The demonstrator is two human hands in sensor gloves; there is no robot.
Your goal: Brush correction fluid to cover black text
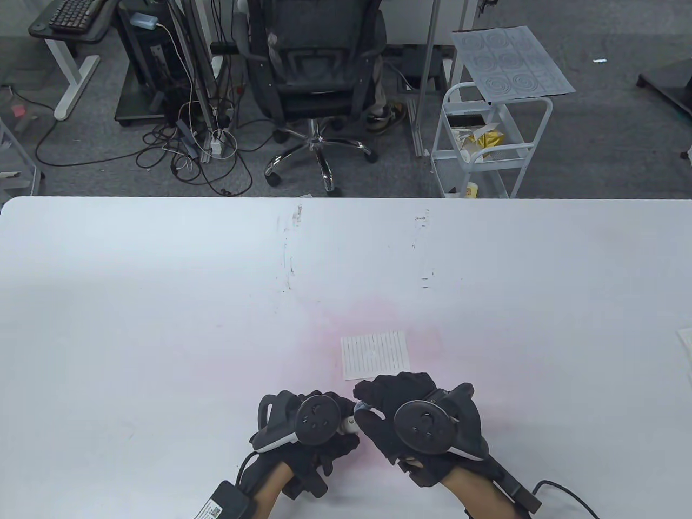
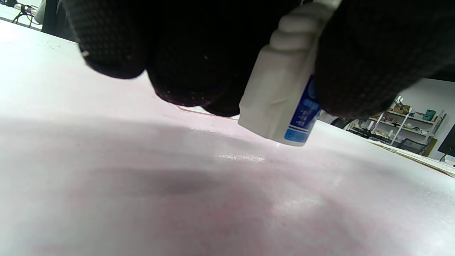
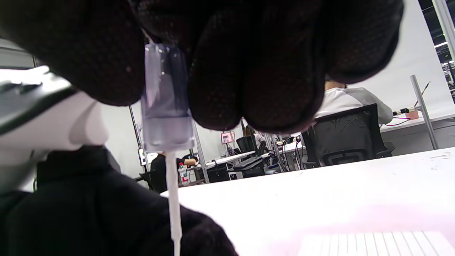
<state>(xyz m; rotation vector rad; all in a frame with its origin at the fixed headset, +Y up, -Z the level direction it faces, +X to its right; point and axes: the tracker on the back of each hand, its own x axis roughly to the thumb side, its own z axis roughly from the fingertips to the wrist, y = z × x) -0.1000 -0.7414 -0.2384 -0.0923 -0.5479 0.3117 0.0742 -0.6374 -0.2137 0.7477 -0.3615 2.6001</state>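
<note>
My left hand (image 1: 311,432) holds a white correction fluid bottle (image 2: 284,96) with a blue label, tilted just above the table; its neck (image 1: 351,424) shows between the hands. My right hand (image 1: 411,411) pinches the clear cap (image 3: 165,103), from which a thin white brush stem (image 3: 174,213) hangs down; the brush tip is hidden behind the left glove. The cap (image 1: 361,405) is right beside the bottle neck. A small lined paper (image 1: 376,356) lies flat just beyond the hands, its near edge partly covered by my right hand; it also shows in the right wrist view (image 3: 373,243).
The white table (image 1: 162,297) has a pinkish stain around the paper and scuff marks farther back. A sheet's edge (image 1: 685,346) lies at the far right. Beyond the table stand an office chair (image 1: 319,70) and a white cart (image 1: 486,140).
</note>
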